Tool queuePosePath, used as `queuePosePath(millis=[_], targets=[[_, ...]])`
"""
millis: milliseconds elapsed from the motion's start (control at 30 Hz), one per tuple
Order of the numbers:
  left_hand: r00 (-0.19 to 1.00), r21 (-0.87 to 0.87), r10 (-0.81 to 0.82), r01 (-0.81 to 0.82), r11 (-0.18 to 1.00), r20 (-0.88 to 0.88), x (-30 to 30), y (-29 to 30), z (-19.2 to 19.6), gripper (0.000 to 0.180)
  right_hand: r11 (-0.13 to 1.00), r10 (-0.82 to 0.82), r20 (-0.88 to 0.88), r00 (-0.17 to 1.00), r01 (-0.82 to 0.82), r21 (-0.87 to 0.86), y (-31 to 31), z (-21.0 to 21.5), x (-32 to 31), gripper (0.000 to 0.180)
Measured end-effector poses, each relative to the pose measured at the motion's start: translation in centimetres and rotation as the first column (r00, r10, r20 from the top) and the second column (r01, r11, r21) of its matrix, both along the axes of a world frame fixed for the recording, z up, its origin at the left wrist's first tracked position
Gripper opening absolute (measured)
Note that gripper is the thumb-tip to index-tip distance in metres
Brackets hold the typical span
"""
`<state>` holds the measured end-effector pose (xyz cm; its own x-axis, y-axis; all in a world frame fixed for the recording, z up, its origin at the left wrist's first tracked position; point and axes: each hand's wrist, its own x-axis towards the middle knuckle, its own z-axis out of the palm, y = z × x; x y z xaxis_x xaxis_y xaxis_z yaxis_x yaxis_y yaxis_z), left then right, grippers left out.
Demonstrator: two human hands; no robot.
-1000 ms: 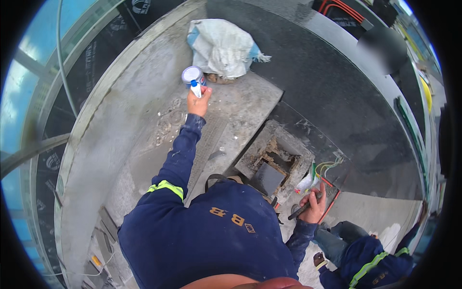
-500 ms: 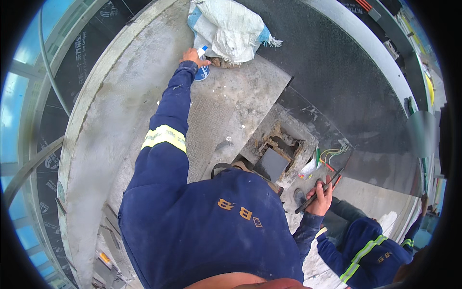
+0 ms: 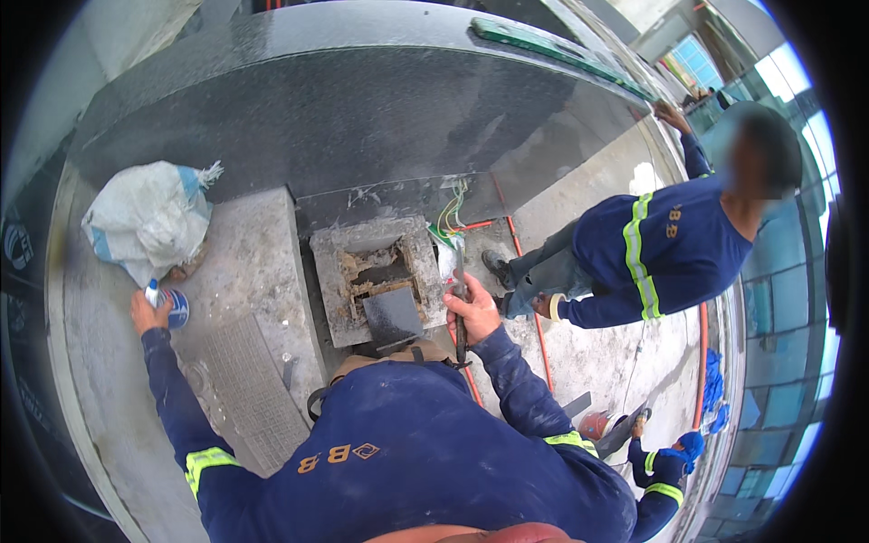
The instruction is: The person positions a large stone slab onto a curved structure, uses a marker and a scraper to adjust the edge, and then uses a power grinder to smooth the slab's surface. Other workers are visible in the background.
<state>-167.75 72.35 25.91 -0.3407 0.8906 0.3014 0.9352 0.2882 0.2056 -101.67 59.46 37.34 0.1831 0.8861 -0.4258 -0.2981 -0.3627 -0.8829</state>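
My left hand (image 3: 149,313) is stretched out to the far left, its fingers closed against a blue-and-white round container (image 3: 177,309). A white piece with a blue tip (image 3: 152,291) sticks up by the fingers; whether it belongs to the container I cannot tell. Beside them slumps a white woven sack (image 3: 152,222) with blue stripes. My right hand (image 3: 474,312), in front of my chest, is wrapped round a slim, dark, long-handled tool (image 3: 460,339). Just left of it is a broken-open square concrete block (image 3: 330,271), with a dark square tile (image 3: 393,314) lying over part of the hole.
A polished dark stone wall (image 3: 362,127) runs along the far side, with a green level (image 3: 561,56) on top. Wires (image 3: 450,210) and orange conduit (image 3: 529,312) lie by the block. A co-worker (image 3: 665,240) stands at right; another person (image 3: 665,462) is lower right.
My view has turned to the right, so the sack and container now appear farther left and the co-worker shows more fully. My left hand stays at the container; my right still grips the tool.
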Motion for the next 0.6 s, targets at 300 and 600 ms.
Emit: queuePosePath(millis=[300,600], targets=[[0.976,0.048,-0.211,0.208,0.977,0.060,10.3,-9.2,6.3,0.083,0.993,0.118,0.049,0.992,-0.119,0.015,0.5,-0.5,-1.0,0.082],[0.990,-0.224,-0.139,0.140,0.964,0.022,19.4,-16.0,3.6,0.069,0.995,0.023,-0.037,0.999,-0.019,0.100,2.2,0.4,2.7,0.048]])
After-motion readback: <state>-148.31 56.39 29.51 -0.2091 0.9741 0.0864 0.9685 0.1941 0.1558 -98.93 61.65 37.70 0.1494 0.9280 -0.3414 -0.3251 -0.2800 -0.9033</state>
